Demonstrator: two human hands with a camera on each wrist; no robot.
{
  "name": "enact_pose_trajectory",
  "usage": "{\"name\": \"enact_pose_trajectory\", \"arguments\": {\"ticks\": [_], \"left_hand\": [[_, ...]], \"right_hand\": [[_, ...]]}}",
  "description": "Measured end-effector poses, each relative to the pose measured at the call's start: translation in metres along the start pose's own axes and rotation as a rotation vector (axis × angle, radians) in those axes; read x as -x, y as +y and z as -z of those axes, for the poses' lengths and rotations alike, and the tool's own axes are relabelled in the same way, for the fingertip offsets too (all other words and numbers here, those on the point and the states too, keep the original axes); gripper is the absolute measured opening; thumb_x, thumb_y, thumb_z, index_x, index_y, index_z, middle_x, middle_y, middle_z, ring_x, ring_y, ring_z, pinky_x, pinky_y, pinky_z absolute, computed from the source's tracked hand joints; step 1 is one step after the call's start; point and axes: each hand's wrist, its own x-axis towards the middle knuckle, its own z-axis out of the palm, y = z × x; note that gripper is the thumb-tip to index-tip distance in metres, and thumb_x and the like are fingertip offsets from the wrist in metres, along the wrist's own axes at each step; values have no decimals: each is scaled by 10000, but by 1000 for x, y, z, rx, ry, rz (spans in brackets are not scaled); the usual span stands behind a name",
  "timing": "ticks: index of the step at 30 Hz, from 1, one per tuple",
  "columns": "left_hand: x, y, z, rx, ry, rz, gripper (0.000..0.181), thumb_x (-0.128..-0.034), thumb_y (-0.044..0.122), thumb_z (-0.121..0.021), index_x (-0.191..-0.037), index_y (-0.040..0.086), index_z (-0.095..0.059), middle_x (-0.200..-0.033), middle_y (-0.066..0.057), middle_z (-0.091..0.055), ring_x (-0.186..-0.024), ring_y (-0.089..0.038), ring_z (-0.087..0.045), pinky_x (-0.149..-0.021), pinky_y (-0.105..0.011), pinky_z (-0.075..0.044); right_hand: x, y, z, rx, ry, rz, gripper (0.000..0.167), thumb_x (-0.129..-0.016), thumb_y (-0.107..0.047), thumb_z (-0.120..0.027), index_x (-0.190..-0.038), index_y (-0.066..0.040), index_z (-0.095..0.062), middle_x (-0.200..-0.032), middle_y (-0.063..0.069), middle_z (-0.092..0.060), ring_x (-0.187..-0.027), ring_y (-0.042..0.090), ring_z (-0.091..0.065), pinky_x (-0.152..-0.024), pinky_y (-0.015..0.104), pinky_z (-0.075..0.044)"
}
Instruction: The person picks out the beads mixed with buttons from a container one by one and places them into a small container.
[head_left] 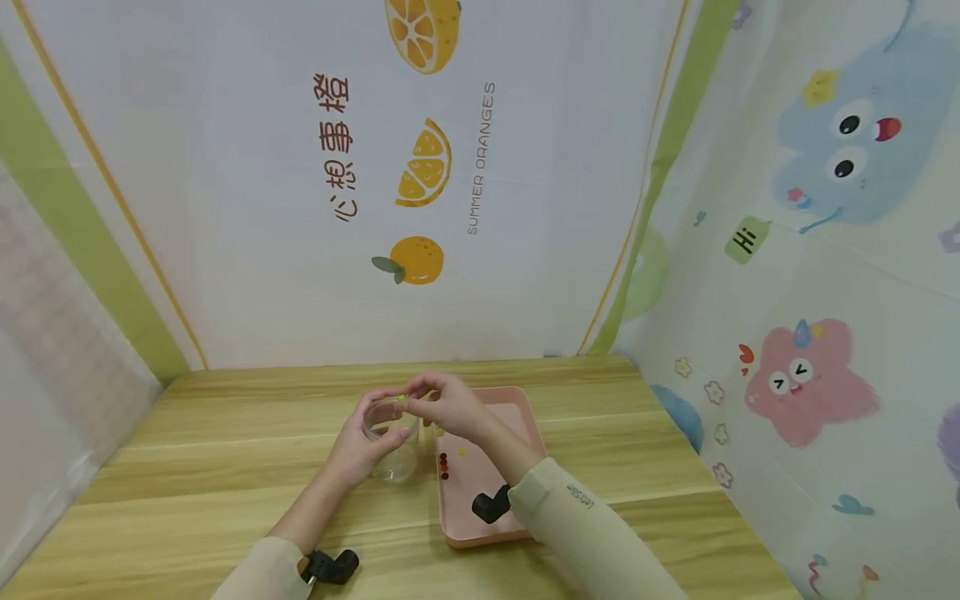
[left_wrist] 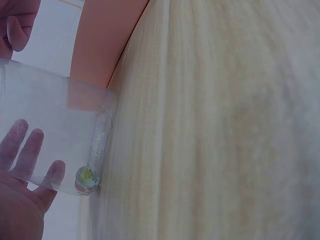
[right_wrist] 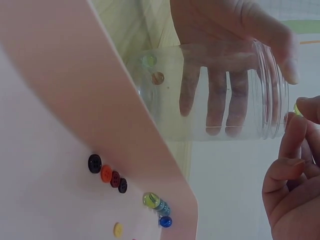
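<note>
A clear jar (right_wrist: 195, 95) stands on the table beside the pink tray (right_wrist: 125, 115), with a marble (left_wrist: 86, 176) and a brown round piece (right_wrist: 158, 78) at its bottom. My left hand (head_left: 363, 446) grips the jar, fingers around its far side and thumb near the rim. My right hand (head_left: 453, 408) is at the jar's mouth, pinching a small yellow-green thing (right_wrist: 298, 109) between thumb and finger. Inside the tray lie black, orange and dark red buttons (right_wrist: 106, 174), a yellow button (right_wrist: 117, 229) and several marbles (right_wrist: 151, 200).
The wooden table (head_left: 187, 467) extends around the jar and tray. Behind it hangs a white cloth (head_left: 262, 292) printed with oranges, and a cartoon-patterned cloth (head_left: 675, 333) hangs on the right. A black device is on each wrist.
</note>
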Motion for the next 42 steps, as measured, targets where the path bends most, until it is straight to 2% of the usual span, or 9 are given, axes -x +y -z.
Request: {"name": "enact_pose_trajectory", "arguments": {"ticks": [8,15,21,24,27,30,33,37,42], "left_hand": [[1,0,2,-14,-4,-9,628,-1019,116,-753,-1567,89,-448,-1470,-238,-649,-1383,-432,-597,-1145,-639,-463],[1,1,1,-18,-2,-6,623,-1011,111,-753,-1555,78,-450,-1458,-236,-658,-1370,-420,-600,-1132,-607,-467],[1,1,1,-7,-7,2,625,-1015,118,-749,-1561,83,-447,-1465,-232,-652,-1393,-426,-587,-1150,-619,-452],[1,0,1,0,-7,2,629,-1017,117,-746,-1568,77,-445,-1456,-233,-658,-1383,-425,-593,-1155,-638,-446],[1,0,1,-5,-6,1,639,-1016,114,-746,-1573,52,-440,-1435,-229,-668,-1363,-376,-601,-1146,-614,-455],[0,-1,1,-12,-4,-2,653,-1013,108,-749,-1577,25,-431,-1425,-248,-668,-1344,-325,-609,-1137,-584,-455],[0,-1,1,-7,-2,0,656,-1011,105,-750,-1577,18,-429,-1434,-298,-648,-1342,-309,-610,-1146,-614,-451],[0,0,0,0,-2,3,639,-1009,103,-751,-1566,46,-443,-1441,-335,-625,-1349,-319,-606,-1159,-658,-441],[0,0,0,-9,1,10,637,-1009,106,-753,-1565,65,-446,-1447,-324,-632,-1361,-352,-603,-1157,-610,-446]], "right_hand": [[0,-1,-1,-10,2,14,205,-1038,-183,-727,-1228,-127,-781,-1045,-12,-734,-714,110,-632,-673,339,-542],[2,-4,-2,-10,0,-1,205,-1041,-172,-721,-1232,-124,-781,-1038,-34,-721,-711,103,-630,-632,265,-521],[2,-3,-1,2,10,-1,221,-1042,-233,-751,-1243,-149,-782,-1079,-12,-741,-758,118,-628,-630,278,-504],[2,0,0,15,22,-10,288,-1031,-278,-772,-1297,-166,-768,-1186,14,-752,-884,128,-649,-703,339,-551],[2,2,2,17,27,-15,383,-1021,-299,-787,-1374,-161,-733,-1345,89,-729,-1022,142,-654,-820,414,-599],[3,5,5,14,33,-17,432,-1016,-307,-791,-1414,-165,-705,-1442,140,-687,-1119,161,-649,-917,438,-603],[4,8,7,24,41,-20,459,-1013,-329,-791,-1437,-187,-689,-1459,106,-677,-1204,214,-646,-950,412,-587],[6,12,12,28,40,-22,509,-1015,-346,-786,-1490,-223,-650,-1487,33,-663,-1350,282,-621,-1081,478,-552],[8,17,18,10,30,-33,578,-1010,-353,-791,-1544,-239,-600,-1546,24,-624,-1425,285,-596,-1168,534,-511]]}}
